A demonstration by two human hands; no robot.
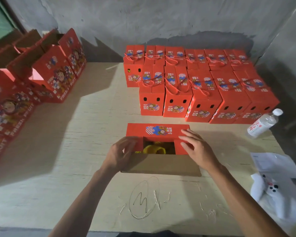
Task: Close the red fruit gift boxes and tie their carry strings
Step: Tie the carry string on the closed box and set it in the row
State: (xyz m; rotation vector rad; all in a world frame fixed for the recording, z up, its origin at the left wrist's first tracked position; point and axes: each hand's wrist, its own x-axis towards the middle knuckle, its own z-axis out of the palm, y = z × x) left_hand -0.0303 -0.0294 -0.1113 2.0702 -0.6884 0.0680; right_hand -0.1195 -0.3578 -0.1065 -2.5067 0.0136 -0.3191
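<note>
A red fruit gift box (pixel 158 131) stands on the table in front of me with its top partly open. Yellow foam netting (pixel 153 148) shows through the gap. The far printed flap is folded flat. The near brown flap (pixel 161 165) lies open toward me. My left hand (pixel 122 153) holds the left side flap, fingers curled over its edge. On the right side flap rests my right hand (pixel 197 147), its fingers straight and pressing down. No carry string is visible on this box.
Several closed, string-tied red boxes (pixel 203 88) fill the table's far right. Several open red boxes (pixel 46 72) line the left side. A water bottle (pixel 263 123) lies at right, with papers and a white plush toy (pixel 270 189) near the right edge. Scribbles mark the wooden table (pixel 75 151).
</note>
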